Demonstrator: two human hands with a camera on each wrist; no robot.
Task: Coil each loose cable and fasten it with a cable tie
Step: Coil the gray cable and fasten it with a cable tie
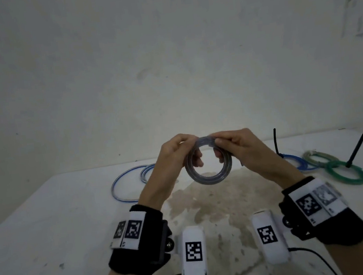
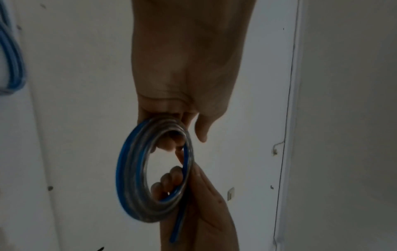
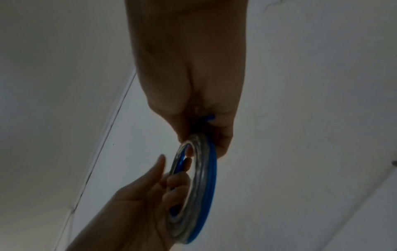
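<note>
A small coil of clear cable with a blue core [image 1: 209, 176] hangs upright above the middle of the white table [image 1: 50, 218]. My left hand [image 1: 190, 142] pinches the coil's top from the left, with lower fingers inside the ring. My right hand [image 1: 218, 142] pinches the top from the right, fingers also curled through the ring. The left wrist view shows the coil [image 2: 131, 169] under my left hand [image 2: 178, 122], with a loose cable end [image 2: 177, 227] lying along the right hand's palm [image 2: 206, 203]. In the right wrist view the coil [image 3: 207, 186] sits between both hands.
Loose blue cable loops [image 1: 123, 188] lie on the table at the left. At the right lie a blue coil [image 1: 295, 161] with an upright black tie tail [image 1: 275, 141], a grey-green coil [image 1: 316, 156] and a green coil [image 1: 348, 174] with a black tie [image 1: 356, 150]. A wall stands behind.
</note>
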